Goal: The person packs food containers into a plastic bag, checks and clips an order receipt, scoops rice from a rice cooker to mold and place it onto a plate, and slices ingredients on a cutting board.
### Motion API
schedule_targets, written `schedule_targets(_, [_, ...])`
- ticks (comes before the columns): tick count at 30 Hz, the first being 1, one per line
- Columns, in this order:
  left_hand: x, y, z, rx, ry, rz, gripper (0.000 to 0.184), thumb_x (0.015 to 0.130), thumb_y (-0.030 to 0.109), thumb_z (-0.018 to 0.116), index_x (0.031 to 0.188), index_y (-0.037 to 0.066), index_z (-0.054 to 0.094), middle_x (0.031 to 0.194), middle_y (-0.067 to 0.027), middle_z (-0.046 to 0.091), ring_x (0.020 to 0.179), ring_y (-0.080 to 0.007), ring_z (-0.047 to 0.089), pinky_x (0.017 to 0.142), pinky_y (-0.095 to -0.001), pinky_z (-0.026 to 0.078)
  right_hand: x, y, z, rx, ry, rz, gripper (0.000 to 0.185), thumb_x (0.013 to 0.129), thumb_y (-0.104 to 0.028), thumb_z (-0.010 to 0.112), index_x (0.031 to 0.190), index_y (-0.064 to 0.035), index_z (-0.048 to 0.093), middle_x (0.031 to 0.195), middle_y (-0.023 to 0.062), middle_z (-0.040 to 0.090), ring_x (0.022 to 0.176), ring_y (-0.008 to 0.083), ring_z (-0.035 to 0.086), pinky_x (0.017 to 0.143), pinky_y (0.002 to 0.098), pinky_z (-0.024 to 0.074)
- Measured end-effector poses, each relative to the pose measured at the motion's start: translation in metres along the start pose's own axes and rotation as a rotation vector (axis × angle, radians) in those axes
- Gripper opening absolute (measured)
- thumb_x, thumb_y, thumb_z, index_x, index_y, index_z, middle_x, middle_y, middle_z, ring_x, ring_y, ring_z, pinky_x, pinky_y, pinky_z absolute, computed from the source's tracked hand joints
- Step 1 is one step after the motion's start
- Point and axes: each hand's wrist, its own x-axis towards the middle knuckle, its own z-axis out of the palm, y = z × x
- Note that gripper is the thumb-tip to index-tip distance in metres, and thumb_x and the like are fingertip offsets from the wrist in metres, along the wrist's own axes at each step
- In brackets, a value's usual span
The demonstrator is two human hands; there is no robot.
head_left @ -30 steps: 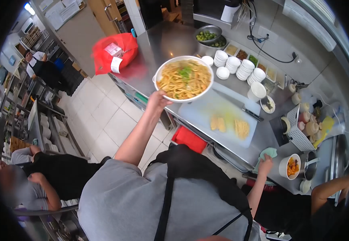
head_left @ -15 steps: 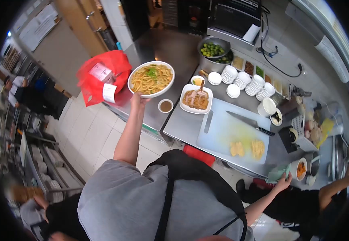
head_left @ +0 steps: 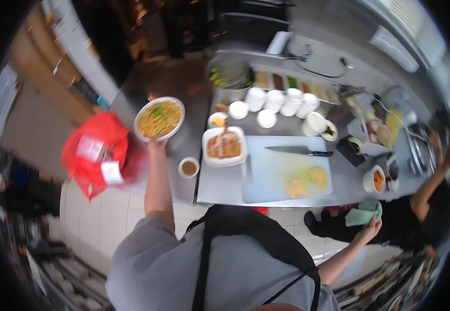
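My left hand [head_left: 156, 143] grips the near rim of a white bowl of noodles [head_left: 158, 119] topped with chopped greens. Whether that bowl rests on the steel counter or is slightly lifted, I cannot tell. Beside it on the left lies a red plastic bag [head_left: 94, 171] with white labels, and a small cup of brown sauce [head_left: 189, 168] stands to its lower right. Off the counter's front edge at the right, my right hand [head_left: 372, 226] is closed on a light green cloth [head_left: 362, 213].
A cutting board [head_left: 266, 176] bears a knife [head_left: 300, 151] and two pale yellow food portions. Left of it stands a white dish of sliced meat [head_left: 224, 147]. Stacked white cups [head_left: 275, 100] line the back. At far right, a co-worker [head_left: 416, 215] stands with raised hands.
The view has turned, so the counter sits more level. My right hand with the green cloth now appears farther from the bowl of orange pieces. My left hand keeps its grip on the noodle bowl.
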Motion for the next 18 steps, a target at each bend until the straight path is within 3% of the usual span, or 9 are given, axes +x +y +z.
schedule_targets(1, [0.020, -0.004, -0.003, -0.066, -0.102, 0.000, 0.042, 0.078, 0.009, 0.042, 0.119, 0.002, 0.036, 0.118, -0.0150, 0.045, 0.105, -0.0315, 0.047, 0.083, -0.0457, 0.044, -0.003, -0.005, 0.000, 0.072, -0.023, 0.019, 0.027, 0.083, -0.015, 0.053, 0.107, -0.0040, 0.047, 0.099, 0.0055, 0.053, 0.090, 0.0136, 0.050, 0.077, 0.0269, 0.0390])
schedule_targets(3, [0.029, 0.010, 0.029, -0.241, 0.068, -0.154, 0.045, 0.078, 0.004, 0.036, 0.124, 0.003, 0.032, 0.120, -0.0155, 0.043, 0.110, -0.0324, 0.043, 0.089, -0.0487, 0.040, -0.007, -0.012, -0.002, 0.229, -0.108, 0.012, 0.024, 0.084, -0.014, 0.051, 0.105, -0.0031, 0.046, 0.100, 0.0064, 0.052, 0.092, 0.0155, 0.050, 0.079, 0.0301, 0.0401])
schedule_targets(4, [0.029, 0.011, 0.044, -0.222, 0.016, -0.186, 0.045, 0.078, 0.004, 0.036, 0.124, 0.003, 0.032, 0.120, -0.0155, 0.043, 0.110, -0.0324, 0.043, 0.089, -0.0487, 0.040, -0.013, -0.022, 0.003, 0.350, -0.150, 0.033, 0.024, 0.084, -0.013, 0.049, 0.106, -0.0039, 0.045, 0.101, 0.0074, 0.052, 0.093, 0.0181, 0.051, 0.081, 0.0321, 0.0404])
schedule_targets(7, [0.026, 0.013, 0.061, -0.176, 0.013, -0.133, 0.046, 0.079, 0.005, 0.037, 0.125, 0.005, 0.031, 0.121, -0.0154, 0.043, 0.110, -0.0306, 0.044, 0.090, -0.0467, 0.039, -0.027, -0.044, 0.013, 0.642, -0.269, 0.224, 0.028, 0.085, -0.019, 0.047, 0.109, -0.0051, 0.044, 0.109, 0.0098, 0.050, 0.101, 0.0250, 0.049, 0.083, 0.0437, 0.0422])
schedule_targets(8, [0.024, 0.013, 0.063, -0.169, 0.026, -0.107, 0.047, 0.079, 0.006, 0.037, 0.126, 0.005, 0.031, 0.121, -0.0153, 0.043, 0.110, -0.0300, 0.044, 0.091, -0.0460, 0.038, -0.030, -0.046, 0.019, 0.664, -0.150, 0.294, 0.033, 0.085, -0.021, 0.045, 0.113, -0.0042, 0.043, 0.113, 0.0121, 0.048, 0.104, 0.0278, 0.047, 0.084, 0.0476, 0.0415])
schedule_targets(11, [0.005, 0.017, 0.084, -0.154, 0.052, -0.043, 0.047, 0.080, 0.007, 0.038, 0.127, 0.006, 0.030, 0.121, -0.0152, 0.043, 0.110, -0.0288, 0.044, 0.091, -0.0446, 0.037, -0.043, -0.056, 0.046, 0.828, -0.308, 0.398, 0.039, 0.084, -0.024, 0.041, 0.117, -0.0025, 0.041, 0.119, 0.0145, 0.045, 0.109, 0.0302, 0.044, 0.087, 0.0502, 0.0389])
schedule_targets(13, [-0.066, -0.005, 0.126, 0.346, 0.019, 0.227, 0.049, 0.080, 0.008, 0.037, 0.128, 0.005, 0.029, 0.119, -0.0133, 0.045, 0.109, -0.0253, 0.044, 0.093, -0.0399, 0.032, -0.047, -0.053, 0.068, 0.847, -0.373, 0.424, 0.041, 0.084, -0.025, 0.040, 0.117, -0.0020, 0.041, 0.119, 0.0155, 0.045, 0.110, 0.0301, 0.043, 0.089, 0.0523, 0.0369])
schedule_targets(16, [-0.226, -0.016, 0.218, 0.663, -0.631, 0.311, 0.052, 0.082, 0.012, 0.042, 0.131, 0.006, 0.026, 0.131, -0.0099, 0.033, 0.119, -0.0200, 0.032, 0.097, -0.0309, 0.025, -0.067, -0.057, 0.113, 0.883, -0.496, 0.622, 0.045, 0.081, -0.029, 0.042, 0.117, -0.0019, 0.041, 0.118, 0.0161, 0.045, 0.109, 0.0300, 0.044, 0.090, 0.0507, 0.0363])
schedule_targets(18, [-0.287, -0.057, 0.241, 1.084, -0.809, 0.196, 0.047, 0.085, 0.021, 0.045, 0.128, 0.006, 0.033, 0.132, -0.0123, 0.033, 0.122, -0.0234, 0.030, 0.099, -0.0319, 0.024, -0.080, -0.045, 0.139, 0.931, -0.723, 0.709, 0.043, 0.082, -0.028, 0.042, 0.117, -0.0031, 0.041, 0.118, 0.0160, 0.045, 0.110, 0.0299, 0.043, 0.090, 0.0493, 0.0366])
